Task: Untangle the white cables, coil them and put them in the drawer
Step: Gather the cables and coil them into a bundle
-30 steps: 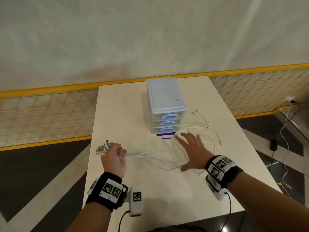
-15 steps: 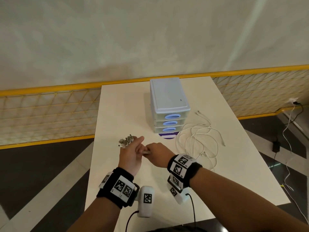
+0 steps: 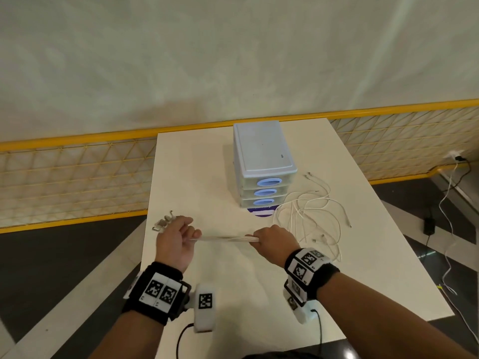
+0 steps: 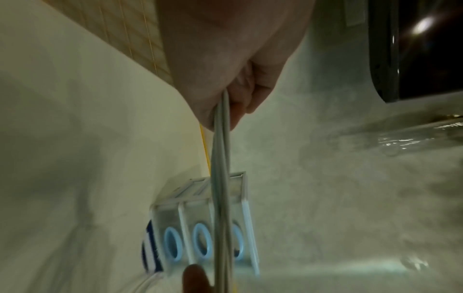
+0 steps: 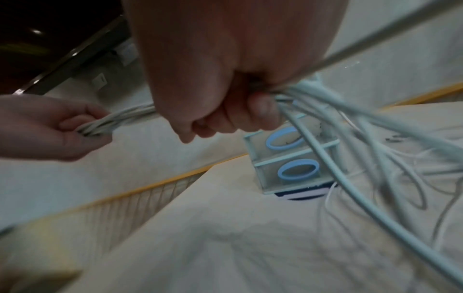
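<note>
Tabletop [image 3: 197, 161], white, carries everything. Drawer unit [image 3: 261, 161] stands toward its far edge, three drawers, all closed. I use that unit as landmark. White cables [image 3: 308, 216]: loose loops lie on the tabletop just right of the unit and nearer me; the gathered stretch runs in front of the unit, taut between my two hands. Left hand [image 3: 175, 242] sits front-left of the unit, fingers [image 5: 75, 126] curled round the bundle, plug ends sticking out past the knuckles. Right hand [image 3: 272, 242] sits in front of the unit, fingers [image 5: 258, 107] closed in a fist round the same bundle, strands fanning out behind it toward the loose pile.

Risk, my guess: loops behind my right hand look crossed, so running the fist along could tighten a knot instead of clearing it. Trailing plugs could snag the unit's corner. No drawer is open yet, and both hands are full.
</note>
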The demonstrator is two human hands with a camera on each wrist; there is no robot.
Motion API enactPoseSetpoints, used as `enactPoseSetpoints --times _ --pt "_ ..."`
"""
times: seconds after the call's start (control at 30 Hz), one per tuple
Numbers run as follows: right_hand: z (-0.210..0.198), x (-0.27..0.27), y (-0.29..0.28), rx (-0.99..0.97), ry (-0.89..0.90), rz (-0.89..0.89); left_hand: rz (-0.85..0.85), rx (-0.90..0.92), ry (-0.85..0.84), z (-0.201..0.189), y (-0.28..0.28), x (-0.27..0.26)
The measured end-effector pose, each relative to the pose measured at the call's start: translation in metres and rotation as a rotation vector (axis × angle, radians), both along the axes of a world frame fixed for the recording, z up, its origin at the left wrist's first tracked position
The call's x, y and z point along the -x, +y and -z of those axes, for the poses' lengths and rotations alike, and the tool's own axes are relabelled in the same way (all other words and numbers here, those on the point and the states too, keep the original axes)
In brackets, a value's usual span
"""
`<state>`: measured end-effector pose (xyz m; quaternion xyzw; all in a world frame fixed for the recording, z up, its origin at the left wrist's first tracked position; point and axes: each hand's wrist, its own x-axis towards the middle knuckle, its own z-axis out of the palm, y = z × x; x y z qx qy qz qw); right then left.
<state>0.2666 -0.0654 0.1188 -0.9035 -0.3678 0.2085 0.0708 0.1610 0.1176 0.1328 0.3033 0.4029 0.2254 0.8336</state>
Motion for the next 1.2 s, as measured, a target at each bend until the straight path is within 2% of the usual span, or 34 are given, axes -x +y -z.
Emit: enactPoseSetpoints --times 0.17,0.27,0.37,0.43,0.53,0.63,0.73,0.77,0.9,1.03,1.2 --pt "-0.001 -0.003 -0.011 0.021 -0.028 0.017 -0.007 0.040 0.017 0.010 0.003 0.002" --pt "-0.008 0.003 0.000 -0.009 -0.016 -0.003 -0.096 0.077 0.017 0.009 0.010 -0.003" --pt "-0.009 0.002 0.009 -0.053 0.005 0.039 -0.173 0.134 -0.033 0.006 0.012 -0.009" --pt "-0.008 0.000 0.009 -0.062 0.024 0.060 -0.154 0.175 -0.092 0.006 0.007 -0.010" --pt "-0.007 -0.003 0.007 -0.083 0.043 0.097 -0.028 0.202 -0.158 0.014 -0.003 -0.004" --pt "-0.011 -0.005 0.012 -0.124 0.037 0.109 0.180 0.255 -0.106 0.024 -0.017 0.001" --pt "-0.015 -0.003 0.019 -0.121 0.022 0.056 0.391 0.306 -0.109 0.021 -0.035 -0.002" --pt "-0.015 -0.001 0.022 -0.108 0.012 0.030 0.405 0.315 -0.122 0.017 -0.040 -0.006" --pt "-0.015 0.005 0.028 -0.049 -0.058 -0.031 0.194 0.283 -0.112 0.004 -0.051 -0.020" --pt "-0.013 0.016 0.023 0.045 -0.118 -0.095 0.008 0.354 -0.043 0.003 -0.055 -0.028" --pt "-0.011 0.006 0.010 0.053 -0.143 -0.072 -0.065 0.288 0.067 -0.006 -0.039 -0.033"
